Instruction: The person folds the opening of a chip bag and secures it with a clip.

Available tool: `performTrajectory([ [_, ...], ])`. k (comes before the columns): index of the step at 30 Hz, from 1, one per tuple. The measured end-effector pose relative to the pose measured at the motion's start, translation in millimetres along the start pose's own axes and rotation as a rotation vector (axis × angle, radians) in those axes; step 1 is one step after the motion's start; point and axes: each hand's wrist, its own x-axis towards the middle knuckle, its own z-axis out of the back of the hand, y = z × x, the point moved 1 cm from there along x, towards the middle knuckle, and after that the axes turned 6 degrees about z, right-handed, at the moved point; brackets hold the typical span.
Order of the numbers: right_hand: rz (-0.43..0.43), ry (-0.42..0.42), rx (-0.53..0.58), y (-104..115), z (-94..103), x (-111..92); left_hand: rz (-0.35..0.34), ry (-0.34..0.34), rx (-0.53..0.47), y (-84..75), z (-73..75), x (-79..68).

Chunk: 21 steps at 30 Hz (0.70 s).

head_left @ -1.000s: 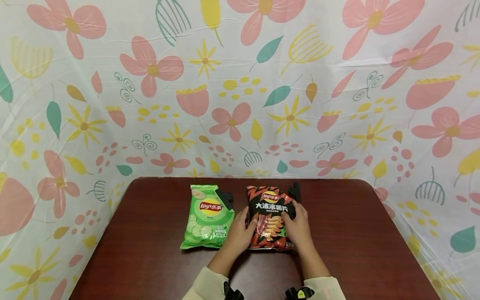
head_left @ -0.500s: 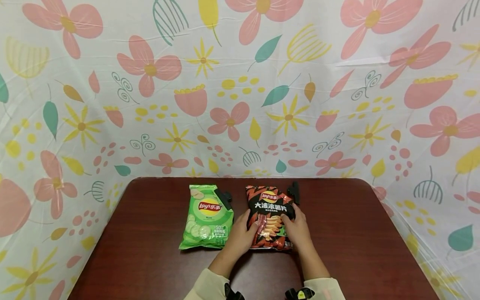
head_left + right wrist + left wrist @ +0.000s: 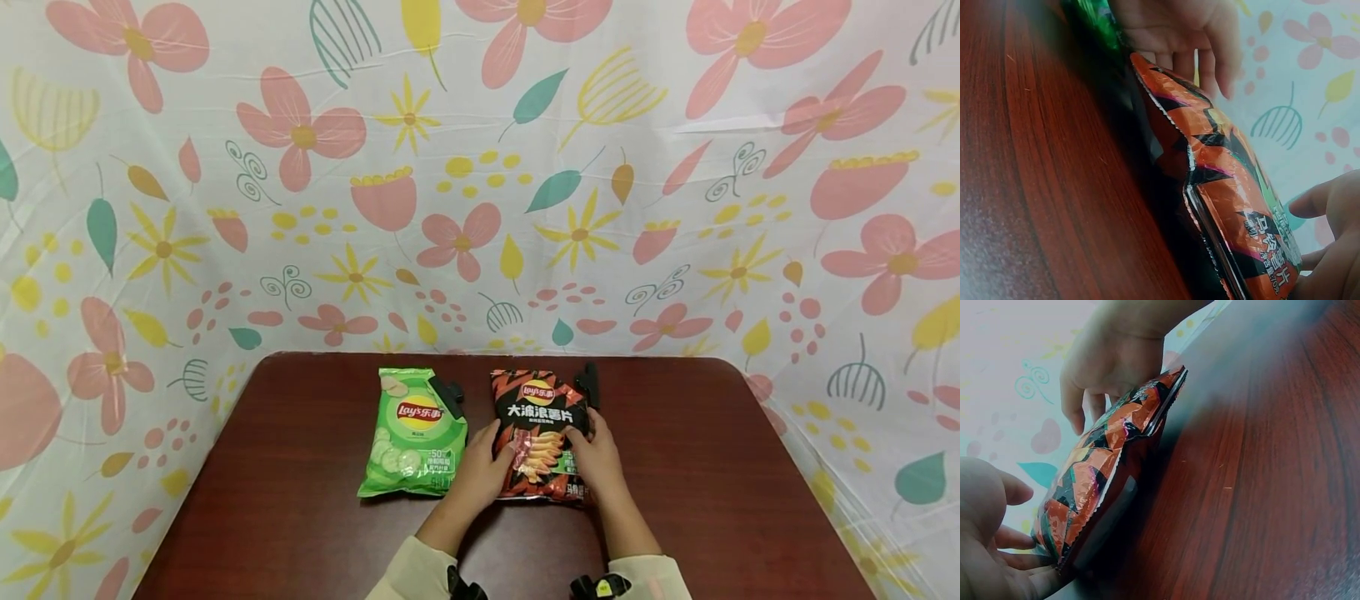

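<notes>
A red and black Lay's potato chip bag [image 3: 536, 400] lies face up on the table, its printed front showing. Its left side is held by the left hand [image 3: 480, 467], with the fingers at the bag's edge and the thumb over the front. On the opposite side the right hand [image 3: 596, 458] holds it likewise, thumb over the front. In the left wrist view the left hand's fingers [image 3: 1029, 565] reach against the bag's lower edge. The right wrist view has the right hand [image 3: 1335, 237] beside the bag's printed end. Fingertips on the far sides are partly hidden.
Just left of the left hand lies a green Lay's chip bag [image 3: 412, 433] with a black clip [image 3: 447, 398] at its upper right. Another black clip [image 3: 588, 383] is by the red bag's upper right corner. A flowered curtain [image 3: 480, 167] stands behind the dark wooden table [image 3: 285, 500].
The right fingertips sit slightly lower along the red chip bag's side than a second ago. Both bags and the left hand stay nearly still.
</notes>
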Motion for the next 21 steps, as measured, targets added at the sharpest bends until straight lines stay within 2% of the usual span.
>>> performTrajectory([
  [7,0.006,-0.010,0.074,0.7,2.6,-0.1,0.039,0.004,-0.018,1.2,1.4,1.4],
  [14,0.016,-0.051,0.086,4.5,4.9,-0.4,0.038,-0.001,-0.033,1.2,3.5,1.5],
  [21,0.038,-0.056,0.100,7.9,8.5,-1.9,0.047,-0.024,-0.052,1.3,6.4,4.7],
])
